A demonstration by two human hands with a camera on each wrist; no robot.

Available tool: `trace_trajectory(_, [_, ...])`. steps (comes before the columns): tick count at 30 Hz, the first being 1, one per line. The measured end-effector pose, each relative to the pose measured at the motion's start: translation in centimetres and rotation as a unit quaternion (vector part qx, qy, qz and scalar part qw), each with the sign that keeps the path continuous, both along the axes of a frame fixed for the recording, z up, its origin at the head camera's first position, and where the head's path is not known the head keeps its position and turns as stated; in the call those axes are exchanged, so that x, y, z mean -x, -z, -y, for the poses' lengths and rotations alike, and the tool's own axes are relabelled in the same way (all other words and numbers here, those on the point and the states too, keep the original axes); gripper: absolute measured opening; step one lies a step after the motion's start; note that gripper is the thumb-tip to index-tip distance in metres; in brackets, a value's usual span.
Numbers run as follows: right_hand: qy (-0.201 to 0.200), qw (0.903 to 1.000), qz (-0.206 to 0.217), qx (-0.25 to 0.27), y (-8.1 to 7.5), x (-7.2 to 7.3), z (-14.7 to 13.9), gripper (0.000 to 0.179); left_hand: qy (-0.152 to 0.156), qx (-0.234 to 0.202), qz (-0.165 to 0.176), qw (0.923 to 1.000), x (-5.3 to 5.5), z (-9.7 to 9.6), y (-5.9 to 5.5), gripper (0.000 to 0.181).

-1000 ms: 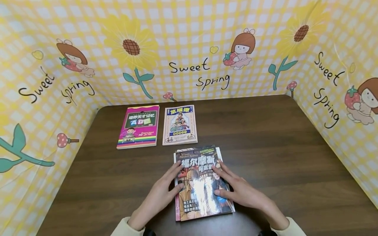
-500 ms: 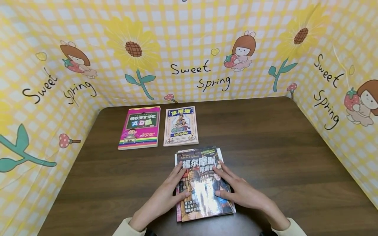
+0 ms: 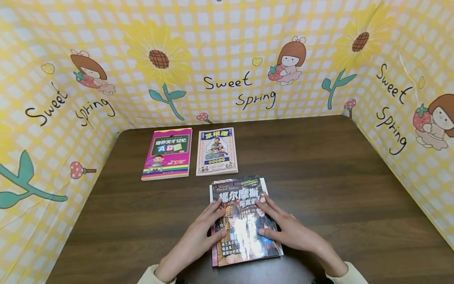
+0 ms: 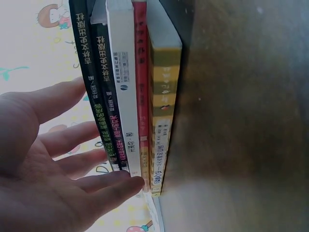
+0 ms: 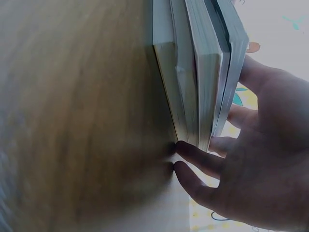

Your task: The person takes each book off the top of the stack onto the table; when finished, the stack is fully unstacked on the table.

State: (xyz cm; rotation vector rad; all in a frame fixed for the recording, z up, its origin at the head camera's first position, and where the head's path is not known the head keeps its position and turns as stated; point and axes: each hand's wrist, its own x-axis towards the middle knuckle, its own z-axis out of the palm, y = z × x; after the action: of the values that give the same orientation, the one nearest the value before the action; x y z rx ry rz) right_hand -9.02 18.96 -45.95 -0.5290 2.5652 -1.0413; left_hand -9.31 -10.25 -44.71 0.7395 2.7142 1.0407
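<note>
A stack of several books lies near the table's front edge. On top is a glossy detective-story book (image 3: 244, 225) with white title letters. My left hand (image 3: 200, 236) rests at the stack's left side, thumb on the cover. Its outer fingers touch the spines in the left wrist view, where white (image 4: 124, 96), red (image 4: 141, 72) and yellow-brown (image 4: 161, 96) spines show below two black ones. My right hand (image 3: 294, 230) lies along the right side, thumb and fingertips on the cover. In the right wrist view, its other fingers touch the page edges (image 5: 207, 72). The fingers look relaxed.
Behind the stack, a pink ABC book (image 3: 168, 156) and a cream-and-blue comic-style book (image 3: 216, 151) lie flat side by side. The dark wooden table (image 3: 319, 165) is enclosed by a yellow checked cloth (image 3: 227, 39) at the back and both sides.
My left hand has slid slightly toward me, its thumb farther in over the cover. The right hand and the books stay essentially in place; the head view has shifted a little.
</note>
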Motion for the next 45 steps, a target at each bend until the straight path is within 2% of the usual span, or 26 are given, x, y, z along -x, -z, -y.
trace_trajectory(18, [0.005,1.0,0.0,0.003,0.13,0.06,0.06,0.071,-0.003,-0.003,0.012,0.9999,0.2,0.21,0.21,0.053])
trace_trajectory(28, [-0.001,0.9998,-0.017,0.011,0.31,0.02,0.12,0.071,-0.005,-0.007,-0.003,1.0,0.24,0.26,0.37,0.052])
trace_trajectory(45, [-0.001,0.9998,-0.018,0.013,0.29,0.05,0.03,0.072,-0.017,-0.005,-0.002,0.9998,0.46,0.22,0.62,0.045])
